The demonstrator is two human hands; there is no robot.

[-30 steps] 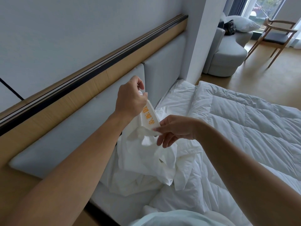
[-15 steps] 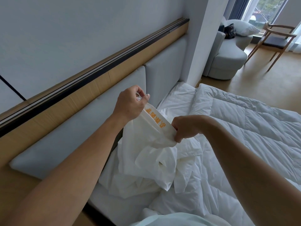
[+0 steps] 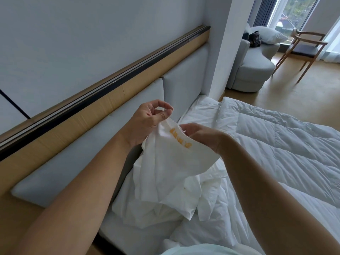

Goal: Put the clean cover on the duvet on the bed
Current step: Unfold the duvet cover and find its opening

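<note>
White and limp, the cover point(image 3: 171, 162) hangs bunched above the head end of the bed point(image 3: 200, 111) beside the quilted duvet point(image 3: 285, 144), your left hand point(image 3: 149, 122) and right hand point(image 3: 200, 135) each pinching its orange-lettered hem; light but floppy, it likely handles best gripped at hem corners.
</note>
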